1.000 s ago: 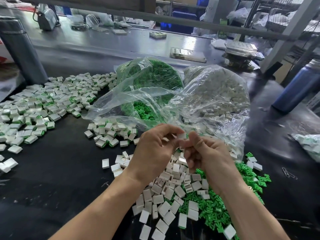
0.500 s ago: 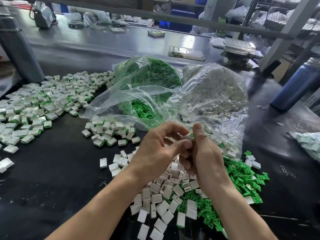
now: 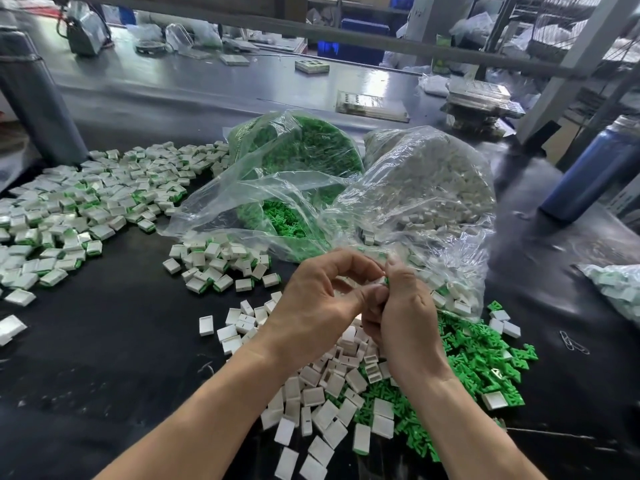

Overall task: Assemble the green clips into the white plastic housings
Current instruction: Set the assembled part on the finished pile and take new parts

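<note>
Black matting covers the workbench, and nearest the person lie loose white housings beside a spread of green clips, both kept within easy reach of either hand. Just above that pile the two hands meet. The left hand has its fingers curled and pinches a white housing at the fingertips, while the right hand is curled in against it, thumb pressing at a green clip that shows only as a sliver at the housing's edge; it appears to be mid-insertion, though how far it is seated cannot be told. Beyond the hands, small heaps of finished pieces sit left of centre, with a far larger heap further left, likely tossed aside to keep stock and output apart. Behind them slump two clear bags, the bag of clips and the bag of housings, mouths open toward the worker. A blue bottle stands far right. No writing is legible anywhere.
</note>
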A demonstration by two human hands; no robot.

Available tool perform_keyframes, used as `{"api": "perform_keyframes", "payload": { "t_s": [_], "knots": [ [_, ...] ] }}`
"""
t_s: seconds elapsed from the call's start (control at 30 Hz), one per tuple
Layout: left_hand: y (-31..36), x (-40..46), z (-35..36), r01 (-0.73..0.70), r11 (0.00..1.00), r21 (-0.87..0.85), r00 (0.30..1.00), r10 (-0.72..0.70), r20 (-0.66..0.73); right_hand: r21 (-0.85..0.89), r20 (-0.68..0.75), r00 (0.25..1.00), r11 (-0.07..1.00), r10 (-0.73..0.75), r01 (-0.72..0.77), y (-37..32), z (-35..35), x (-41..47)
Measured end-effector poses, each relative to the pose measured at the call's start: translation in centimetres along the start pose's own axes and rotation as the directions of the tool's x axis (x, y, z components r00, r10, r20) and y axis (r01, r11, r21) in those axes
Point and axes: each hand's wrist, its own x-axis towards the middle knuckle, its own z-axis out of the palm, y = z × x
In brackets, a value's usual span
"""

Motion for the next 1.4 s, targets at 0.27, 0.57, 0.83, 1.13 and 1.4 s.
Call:
{"api": "perform_keyframes", "payload": {
  "t_s": [0.27, 0.57, 0.83, 1.13, 1.4],
  "knots": [
    [0.3, 0.0, 0.1, -0.011, 0.999, 0.038, 1.0, 0.012, -0.027, -0.064, -0.07, 0.997, 0.998, -0.02, 0.015, 0.7, 0.3, 0.3],
    [0.4, -0.1, 0.0, 0.001, 0.999, 0.033, 1.0, -0.001, -0.02, -0.054, -0.087, 0.996, 0.998, -0.028, 0.023, 0.4, 0.7, 0.1],
    [0.4, -0.1, 0.0, 0.021, 0.999, 0.038, 0.999, -0.02, -0.03, -0.008, -0.095, 0.995, 1.0, -0.009, 0.008, 0.4, 0.8, 0.1],
    [0.0, 0.4, -0.9, 0.006, 1.0, 0.026, 0.996, -0.004, -0.094, -0.061, -0.03, 0.999, 0.998, -0.031, 0.029, -0.1, -0.7, 0.2],
    [-0.3, 0.7, -4.8, 0.131, 0.953, 0.272, 0.967, -0.062, -0.248, -0.49, -0.044, 0.999, 0.872, -0.021, -0.003, -0.1, -4.3, 1.0]
  ]
}}
